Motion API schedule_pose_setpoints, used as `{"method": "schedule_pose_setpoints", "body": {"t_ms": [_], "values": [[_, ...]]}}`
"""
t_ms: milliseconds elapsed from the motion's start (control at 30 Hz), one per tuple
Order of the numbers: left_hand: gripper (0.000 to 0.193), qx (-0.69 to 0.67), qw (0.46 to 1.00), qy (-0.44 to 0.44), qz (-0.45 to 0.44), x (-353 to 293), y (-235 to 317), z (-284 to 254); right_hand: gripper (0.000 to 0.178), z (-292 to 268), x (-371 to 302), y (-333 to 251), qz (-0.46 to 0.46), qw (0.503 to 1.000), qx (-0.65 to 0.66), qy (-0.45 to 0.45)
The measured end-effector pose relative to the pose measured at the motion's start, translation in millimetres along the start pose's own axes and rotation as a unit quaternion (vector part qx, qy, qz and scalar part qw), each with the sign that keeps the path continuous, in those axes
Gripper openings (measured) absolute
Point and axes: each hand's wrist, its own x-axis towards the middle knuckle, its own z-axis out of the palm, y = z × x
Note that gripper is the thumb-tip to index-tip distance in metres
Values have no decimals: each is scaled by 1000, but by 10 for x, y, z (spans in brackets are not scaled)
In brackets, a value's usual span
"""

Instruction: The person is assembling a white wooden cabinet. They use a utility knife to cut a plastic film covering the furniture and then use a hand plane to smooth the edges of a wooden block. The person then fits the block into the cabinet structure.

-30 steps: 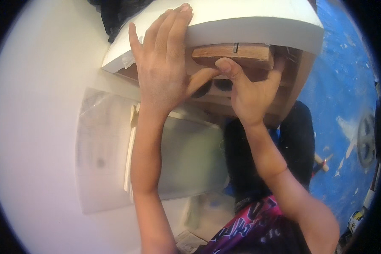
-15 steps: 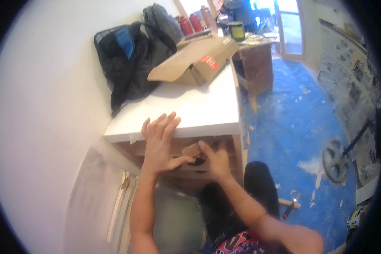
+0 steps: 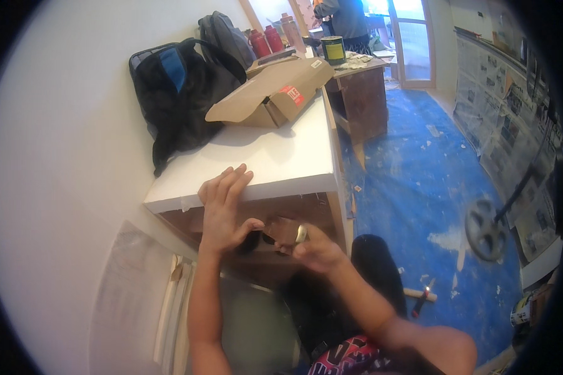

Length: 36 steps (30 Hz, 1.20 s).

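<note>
My left hand [image 3: 222,209] rests on the front edge of the white tabletop [image 3: 281,159]. Its fingers lie flat over the top, and the thumb stretches out below the edge. In my right hand [image 3: 316,250] is a small brown block [image 3: 283,230], with a pale shiny curved bit at its right end; its exact kind I cannot make out. The block is held just below the edge, close to my left thumb, in front of the dark open space [image 3: 256,215] under the top. My fingers partly hide it.
Farther back on the top lie a cardboard box [image 3: 263,97] and a black bag [image 3: 175,94]. Wood strips [image 3: 172,312] lean at the left. Blue sheeting [image 3: 413,187] covers the floor, with a red-and-black tool [image 3: 424,300]. A grey wheel-shaped disc [image 3: 486,230] stands right; a person [image 3: 347,25] is behind.
The block in my right hand has turned, now showing a darker brown face and the shiny end. My left hand keeps its place on the edge. The whole view has shifted slightly.
</note>
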Motion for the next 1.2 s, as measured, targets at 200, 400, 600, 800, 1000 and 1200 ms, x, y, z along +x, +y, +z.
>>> {"method": "schedule_pose_setpoints", "body": {"t_ms": [200, 400, 600, 800, 1000, 1200], "values": [[92, -2, 1000, -24, -14, -31, -27, -140, 46, 160, 65, 30, 23, 986, -140, 86], [68, -249, 885, 275, -282, -649, 417, 454, 37, 120, 167, -51, -112, 941, -268, 172], [47, -757, 485, 267, -346, -681, 963, 1095, 64, 309, 346, 107, -234, 907, -242, 255], [53, -822, 399, 256, -317, -421, 858, 1218, 71, 243, 344, 13, -245, 853, -372, 271], [52, -875, 280, 324, -226, -244, 846, 1029, 64, 482, 341, -90, -228, 810, -432, 323], [62, -824, 386, 331, -251, -345, 796, 1083, 58, 424, 336, -109, -213, 812, -463, 284]]}}
